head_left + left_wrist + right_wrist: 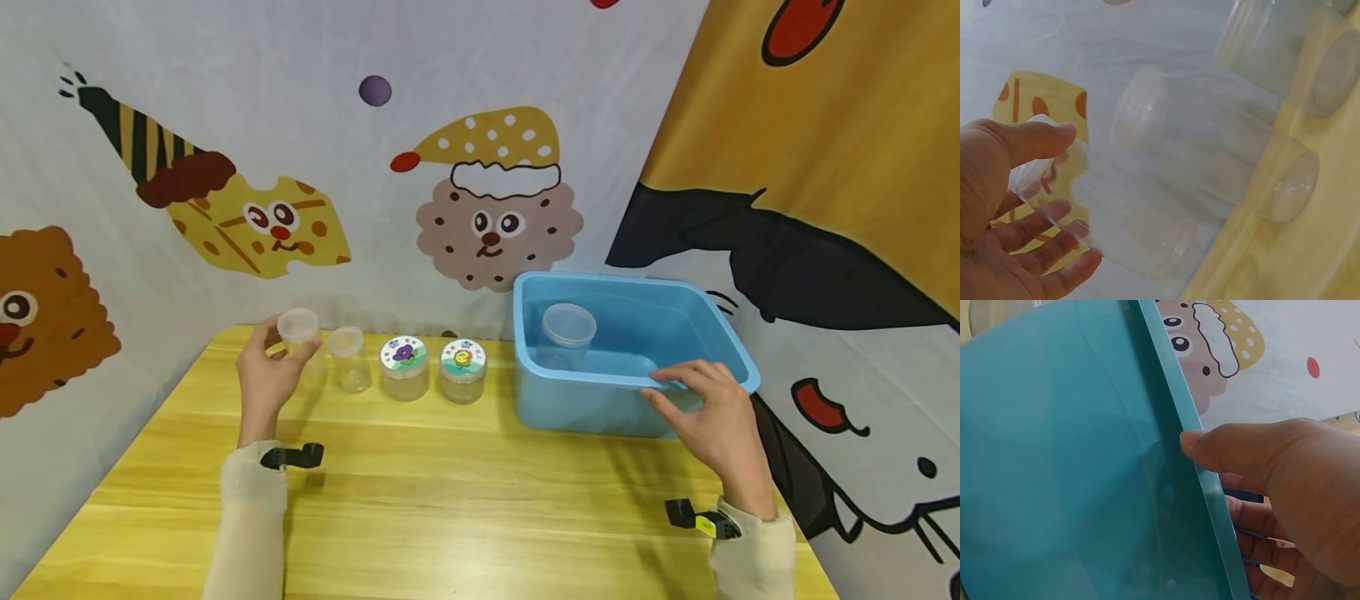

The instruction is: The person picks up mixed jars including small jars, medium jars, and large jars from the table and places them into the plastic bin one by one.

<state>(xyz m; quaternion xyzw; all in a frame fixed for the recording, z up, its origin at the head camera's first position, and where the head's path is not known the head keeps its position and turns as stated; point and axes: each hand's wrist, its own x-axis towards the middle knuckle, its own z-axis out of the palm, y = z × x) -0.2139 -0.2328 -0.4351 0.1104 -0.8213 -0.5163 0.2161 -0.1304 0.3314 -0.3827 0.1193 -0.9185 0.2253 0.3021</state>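
Left hand (266, 379) fingers grip clear jar (300, 333); right hand (716, 425) clasps blue bin (637, 379) rim, fingertips hidden.

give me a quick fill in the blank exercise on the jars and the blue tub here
1. The left hand holds a clear jar at the ____ end of the row.
2. The right hand rests on the rim of the ____ tub.
3. Inside the tub stands ____ clear jar.
4. ____ jars in the row have printed lids.

Missing words: left; blue; one; two
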